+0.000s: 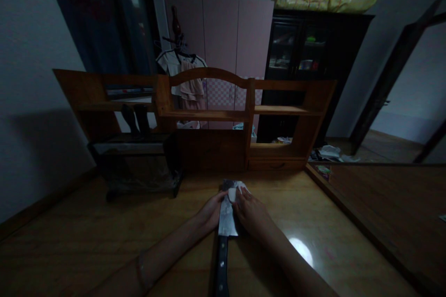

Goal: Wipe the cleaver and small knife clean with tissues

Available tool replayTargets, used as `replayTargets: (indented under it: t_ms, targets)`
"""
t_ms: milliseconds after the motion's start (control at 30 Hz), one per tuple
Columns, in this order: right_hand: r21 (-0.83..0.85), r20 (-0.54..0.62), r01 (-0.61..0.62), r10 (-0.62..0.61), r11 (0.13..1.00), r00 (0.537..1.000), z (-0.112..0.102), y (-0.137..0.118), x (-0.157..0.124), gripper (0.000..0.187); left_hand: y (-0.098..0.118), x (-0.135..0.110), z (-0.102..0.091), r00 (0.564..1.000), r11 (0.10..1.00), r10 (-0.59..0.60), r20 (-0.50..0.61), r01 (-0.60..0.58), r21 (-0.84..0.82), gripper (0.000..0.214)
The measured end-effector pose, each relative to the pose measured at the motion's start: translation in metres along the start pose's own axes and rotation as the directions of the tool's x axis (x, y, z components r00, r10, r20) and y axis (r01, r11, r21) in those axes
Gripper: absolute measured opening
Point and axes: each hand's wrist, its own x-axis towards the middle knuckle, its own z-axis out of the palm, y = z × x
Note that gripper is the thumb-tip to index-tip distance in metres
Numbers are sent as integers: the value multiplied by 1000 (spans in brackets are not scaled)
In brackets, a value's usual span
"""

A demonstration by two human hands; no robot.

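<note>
A cleaver (226,222) with a broad metal blade and a black riveted handle lies lengthwise in front of me, its handle pointing toward me. My left hand (210,211) grips the left edge of the blade near its far end, thumb against the metal. Over the blade's right side, my right hand (251,211) presses a white cloth or tissue (232,194) down with closed fingers. Part of the cloth shows past the fingertips; the rest is hidden under the hand. To the left stands a dark knife holder (139,164) with black handles (142,119) sticking up from it.
The glossy wooden table (167,250) has a wooden shelf unit (209,148) along its back edge. A raised wooden edge (348,213) runs down the right side. Beyond are a pink wardrobe (221,37), a dark cabinet (320,46) and hanging clothes (190,74).
</note>
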Motion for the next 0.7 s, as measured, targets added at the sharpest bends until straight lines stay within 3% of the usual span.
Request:
replayTargets:
  t_ms: [433, 633, 700]
  targets:
    - [-3, 28, -12, 12, 1000, 1000, -5, -3, 0, 49, 1, -4, 4, 1000, 1000, 4, -14, -4, 9, 21]
    - [19, 5, -186, 186, 982, 983, 4, 1, 2, 47, 3, -4, 1, 999, 1000, -15, 49, 15, 5, 28]
    - [30, -11, -162, 162, 986, 987, 3, 1, 2, 47, 2, -3, 1, 999, 1000, -11, 47, 11, 0, 28]
